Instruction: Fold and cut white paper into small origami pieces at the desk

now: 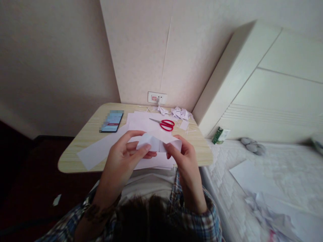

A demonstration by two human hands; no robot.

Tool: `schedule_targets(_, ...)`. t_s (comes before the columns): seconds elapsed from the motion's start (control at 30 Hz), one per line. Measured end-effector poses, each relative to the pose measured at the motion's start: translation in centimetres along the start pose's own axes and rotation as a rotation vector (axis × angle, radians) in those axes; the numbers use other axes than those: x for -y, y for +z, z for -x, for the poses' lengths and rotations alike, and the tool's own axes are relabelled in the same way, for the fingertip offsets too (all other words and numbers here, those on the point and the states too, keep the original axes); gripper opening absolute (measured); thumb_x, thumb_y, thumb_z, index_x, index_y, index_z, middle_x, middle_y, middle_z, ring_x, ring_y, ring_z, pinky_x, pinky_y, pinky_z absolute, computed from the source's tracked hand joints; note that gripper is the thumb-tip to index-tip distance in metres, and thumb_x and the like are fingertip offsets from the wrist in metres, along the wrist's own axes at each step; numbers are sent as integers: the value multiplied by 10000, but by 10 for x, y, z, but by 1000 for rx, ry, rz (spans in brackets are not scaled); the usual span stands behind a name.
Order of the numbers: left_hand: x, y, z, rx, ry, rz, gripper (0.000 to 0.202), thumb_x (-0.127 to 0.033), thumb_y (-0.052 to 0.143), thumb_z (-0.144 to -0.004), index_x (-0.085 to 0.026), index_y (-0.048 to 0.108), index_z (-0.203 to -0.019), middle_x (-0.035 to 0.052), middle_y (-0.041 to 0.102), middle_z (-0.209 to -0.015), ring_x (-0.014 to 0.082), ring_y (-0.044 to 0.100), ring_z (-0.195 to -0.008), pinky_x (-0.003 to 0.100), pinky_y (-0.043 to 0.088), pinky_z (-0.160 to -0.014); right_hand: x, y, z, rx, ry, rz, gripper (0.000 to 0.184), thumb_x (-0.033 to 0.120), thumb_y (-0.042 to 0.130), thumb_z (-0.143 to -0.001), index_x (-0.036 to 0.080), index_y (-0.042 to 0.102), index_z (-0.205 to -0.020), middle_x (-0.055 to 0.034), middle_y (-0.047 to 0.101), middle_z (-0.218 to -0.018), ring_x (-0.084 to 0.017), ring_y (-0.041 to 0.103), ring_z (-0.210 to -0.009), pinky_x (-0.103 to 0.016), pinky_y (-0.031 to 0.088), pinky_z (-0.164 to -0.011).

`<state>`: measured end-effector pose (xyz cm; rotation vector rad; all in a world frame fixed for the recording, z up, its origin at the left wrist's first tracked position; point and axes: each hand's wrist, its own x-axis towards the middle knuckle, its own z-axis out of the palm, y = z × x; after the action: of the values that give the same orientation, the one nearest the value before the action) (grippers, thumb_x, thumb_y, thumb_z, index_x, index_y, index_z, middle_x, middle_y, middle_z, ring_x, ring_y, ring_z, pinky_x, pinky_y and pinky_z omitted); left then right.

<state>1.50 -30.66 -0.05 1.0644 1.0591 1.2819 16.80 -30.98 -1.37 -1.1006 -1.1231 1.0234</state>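
Between my two hands is a small piece of folded white paper (pixel 155 144), held above the near part of the table. My left hand (pixel 128 149) pinches its left end, thumb on the front and fingers behind. At the right end, my right hand (pixel 183 153) grips it between thumb and fingers. A crease shows near the paper's middle. Just beyond lie red-handled scissors (pixel 166 125), blades pointing left, on white paper sheets (pixel 140 121). A long white paper strip (pixel 97 151) lies to the left of my left hand.
A phone (pixel 112 121) lies at the table's (pixel 69 158) left. Folded paper pieces (pixel 180 113) are heaped at the back right, below a wall socket (pixel 156 97). On the bed (pixel 222 174) to the right are a green-and-white box (pixel 220 135), a grey object (pixel 252 146) and loose papers (pixel 254 176).
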Motion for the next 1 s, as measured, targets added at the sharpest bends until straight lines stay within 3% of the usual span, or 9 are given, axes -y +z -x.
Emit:
schedule_targets(0.2, -1, -1, 1, 37, -8, -38, 271, -238, 773, -711, -221, 620, -933, -9, 778, -622, 223, 767, -584, 250, 612, -564, -5, -2, -3, 111, 57, -15, 229, 328, 709, -731, 206, 569, -597, 51, 495, -521, -119, 426, -549, -260, 328, -537)
schedule_targets(0.4, 1, 0, 2, 47, 53, -71, 249, -227, 746, -719, -240, 588, -911, -23, 760, -607, 213, 759, -574, 271, 624, -581, -6, -2, -3, 97, 61, -29, 257, 322, 740, -707, 204, 548, -584, 53, 510, -536, -113, 435, -549, -248, 328, -524)
schedule_targets(0.53, 5, -2, 3, -32, 196, -154, 217, -270, 770, -730, -249, 607, -871, -14, 767, -823, 191, 763, -737, 263, 634, -668, -3, 1, -1, 43, 18, -38, 209, 278, 729, -694, 200, 558, -602, 58, 500, -563, -104, 408, -556, -235, 318, -520)
schedule_targets(0.67, 6, -4, 4, -81, 335, -302, 63, -267, 699, -815, -266, 654, -860, 0, 754, -1051, 191, 714, -983, 231, 618, -750, -1, 2, 0, 19, -18, -8, 158, 266, 715, -713, 195, 594, -638, 64, 481, -562, -100, 391, -559, -230, 309, -524)
schedule_targets(0.83, 6, -5, 5, -97, 441, -400, 82, -188, 697, -809, -266, 674, -818, -28, 772, -978, 174, 716, -933, 251, 605, -832, -4, 0, 1, 7, -4, -23, 144, 275, 724, -711, 191, 619, -659, 63, 478, -565, -102, 392, -564, -224, 306, -516)
schedule_targets(1.0, 8, -9, 4, -62, 454, -490, 56, -229, 719, -805, -255, 700, -851, -11, 775, -983, 180, 713, -909, 274, 596, -838, -5, 1, 1, -1, -10, -43, 114, 258, 721, -701, 189, 635, -673, 66, 466, -561, -99, 375, -561, -222, 296, -510)
